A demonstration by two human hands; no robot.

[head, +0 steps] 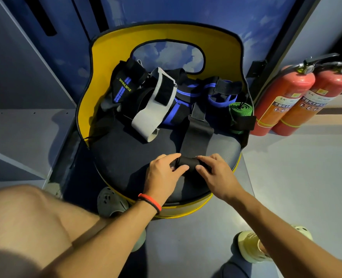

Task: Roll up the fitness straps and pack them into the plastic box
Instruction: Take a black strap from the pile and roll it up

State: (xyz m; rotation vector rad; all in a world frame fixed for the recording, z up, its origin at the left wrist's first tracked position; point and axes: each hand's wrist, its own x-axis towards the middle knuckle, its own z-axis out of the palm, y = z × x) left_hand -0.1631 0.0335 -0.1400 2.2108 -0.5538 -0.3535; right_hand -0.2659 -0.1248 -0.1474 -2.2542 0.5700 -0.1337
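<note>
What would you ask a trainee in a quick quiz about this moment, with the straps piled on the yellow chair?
1. True or false: the left hand and the right hand both grip the rolled end of the black strap.
2. Which strap lies already rolled up at the right side of the seat? A, a red strap; B, the green strap; C, an orange strap.
3. Fill in the number: ___ red fire extinguishers stand to the right of the chair.

Key: 1 true; 2 B; 3 two.
</note>
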